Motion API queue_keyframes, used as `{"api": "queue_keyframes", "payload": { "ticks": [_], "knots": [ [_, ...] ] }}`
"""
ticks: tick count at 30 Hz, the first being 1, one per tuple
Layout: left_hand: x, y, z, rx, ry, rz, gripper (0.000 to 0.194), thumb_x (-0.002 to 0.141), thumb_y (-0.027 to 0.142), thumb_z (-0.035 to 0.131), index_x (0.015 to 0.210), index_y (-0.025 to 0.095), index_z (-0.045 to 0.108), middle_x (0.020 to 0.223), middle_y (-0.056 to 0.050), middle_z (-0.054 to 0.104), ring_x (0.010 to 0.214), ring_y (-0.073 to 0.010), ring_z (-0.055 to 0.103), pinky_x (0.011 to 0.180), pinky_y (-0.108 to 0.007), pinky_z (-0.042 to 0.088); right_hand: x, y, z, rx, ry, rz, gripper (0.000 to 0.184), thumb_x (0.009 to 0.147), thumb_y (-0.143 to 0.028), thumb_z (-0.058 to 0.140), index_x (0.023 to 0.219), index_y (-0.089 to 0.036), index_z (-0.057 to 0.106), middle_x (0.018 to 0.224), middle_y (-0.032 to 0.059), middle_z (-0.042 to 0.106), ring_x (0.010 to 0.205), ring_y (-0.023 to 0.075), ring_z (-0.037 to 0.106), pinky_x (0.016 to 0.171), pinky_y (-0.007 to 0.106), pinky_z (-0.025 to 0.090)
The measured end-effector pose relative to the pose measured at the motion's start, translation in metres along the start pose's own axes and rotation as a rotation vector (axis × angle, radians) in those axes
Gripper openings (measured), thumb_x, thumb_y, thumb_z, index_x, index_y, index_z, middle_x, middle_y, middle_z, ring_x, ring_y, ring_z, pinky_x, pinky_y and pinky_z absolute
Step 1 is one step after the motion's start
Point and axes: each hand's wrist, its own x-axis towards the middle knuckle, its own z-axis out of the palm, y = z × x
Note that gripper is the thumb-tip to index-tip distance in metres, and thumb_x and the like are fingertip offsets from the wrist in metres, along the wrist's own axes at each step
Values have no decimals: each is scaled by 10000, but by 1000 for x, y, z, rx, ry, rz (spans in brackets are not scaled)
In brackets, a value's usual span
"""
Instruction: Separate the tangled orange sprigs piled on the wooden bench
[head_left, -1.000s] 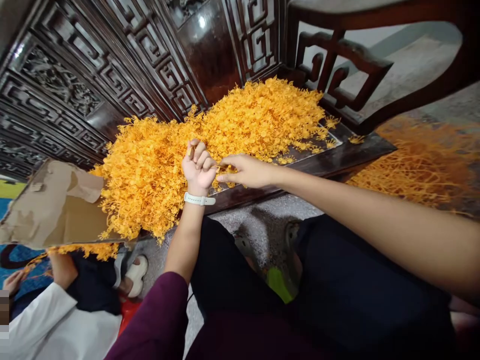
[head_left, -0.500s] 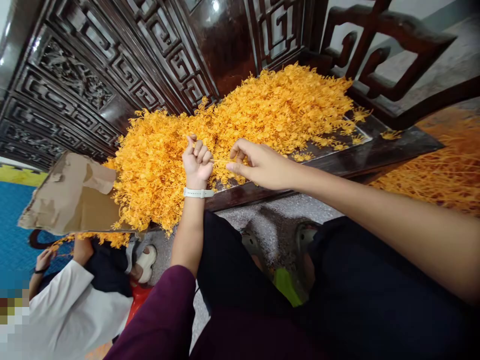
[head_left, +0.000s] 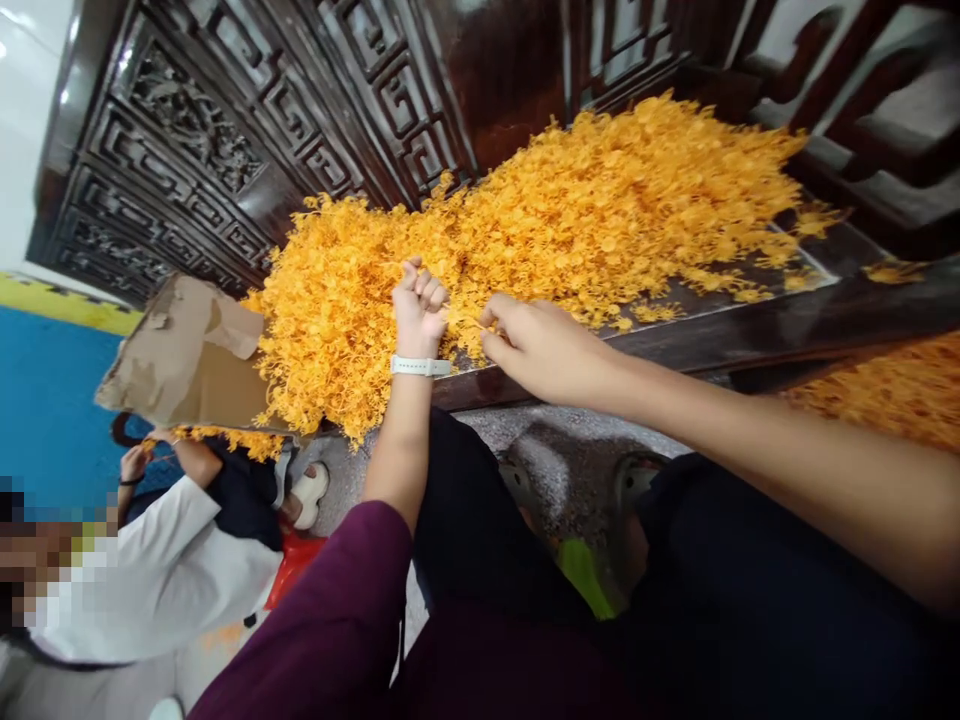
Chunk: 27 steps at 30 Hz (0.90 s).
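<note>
And here we are, looking down on a huge heap of tiny branching orange-yellow pieces (head_left: 600, 210), piled along a dark polished wooden bench (head_left: 750, 345) and up against its carved fretwork panel (head_left: 195, 150). The left hand (head_left: 420, 305), with a white silicone watch strap (head_left: 420, 366) on the wrist and a maroon sleeve (head_left: 315, 610) further down the arm, is balled into a fist, pressed into the heap's near edge. Just beside it, not touching, the right hand (head_left: 544, 350) reaches in, thumb and fingers pinched together; anything in that pinch is too thin to make out.

Over on the left, a torn brown cardboard sheet (head_left: 184, 350) juts across the heap's edge. Below it sits a co-worker in a white sleeve (head_left: 157, 570), next to a red plastic bag (head_left: 295, 570) and a white sandal (head_left: 309, 495). More orange-yellow pieces (head_left: 892, 390) spill across the floor at the right. Underfoot it's speckled grey terrazzo (head_left: 570, 435), meeting a blue floor mat with a yellow border (head_left: 52, 400).
</note>
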Motion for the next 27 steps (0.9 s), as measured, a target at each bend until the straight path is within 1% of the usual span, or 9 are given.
{"api": "queue_keyframes", "payload": {
  "ticks": [5,9,12,16,18,21,22,24,27],
  "knots": [
    [-2,0,2,28,60,19,325,1127,276,449,835,179,552,550,86,222,388,-60,183,376,-190,168,-16,-19,12,-78,72,-25,198,934,-232,504,1102,-157,580,677,47,621,547,200,495,575,323,242],
    [-11,-3,4,-7,120,9,301,1120,200,436,848,171,562,562,87,211,392,-63,187,400,-206,159,-28,-22,16,-128,118,-146,63,918,-228,474,953,-222,526,675,54,634,539,219,541,574,331,258],
    [-13,-8,4,-27,63,-47,326,1127,242,445,838,159,571,560,92,212,394,-46,173,433,-228,93,-34,-22,15,-159,113,-167,38,890,-265,508,876,-262,473,661,68,659,529,263,591,561,357,310],
    [-1,-3,-10,-96,26,39,329,1125,242,439,829,164,560,545,95,224,407,-42,163,464,-269,54,-63,-38,28,-59,93,-208,93,862,-243,544,832,-299,476,596,58,655,471,299,626,495,406,360],
    [11,6,-24,-129,126,118,360,1134,217,393,797,178,512,548,98,202,416,-44,160,465,-256,76,-88,-50,44,99,-19,-392,119,816,-244,585,764,-316,505,499,38,594,386,283,577,413,411,327],
    [24,16,-46,-165,141,167,372,1137,220,388,786,178,503,562,89,194,420,-54,169,456,-234,107,-112,-61,65,342,-378,-728,135,699,-217,633,703,-325,551,488,20,616,352,259,565,333,395,335],
    [25,16,-49,-168,104,150,354,1132,216,409,801,173,525,566,85,208,418,-57,182,448,-228,117,-112,-62,66,370,-471,-734,140,714,-190,621,723,-321,573,543,10,662,398,247,608,353,378,390],
    [24,12,-50,-167,39,80,329,1125,191,423,824,163,553,567,80,222,406,-59,199,428,-216,130,-101,-59,56,375,-560,-586,176,818,-137,565,791,-303,618,678,0,728,538,213,684,470,335,496],
    [17,6,-42,-173,30,1,334,1126,182,410,831,149,563,563,84,208,381,-52,195,400,-197,125,-76,-46,15,398,-524,-328,182,971,-236,544,907,-293,705,818,17,747,725,190,708,634,292,549]
  ]
}}
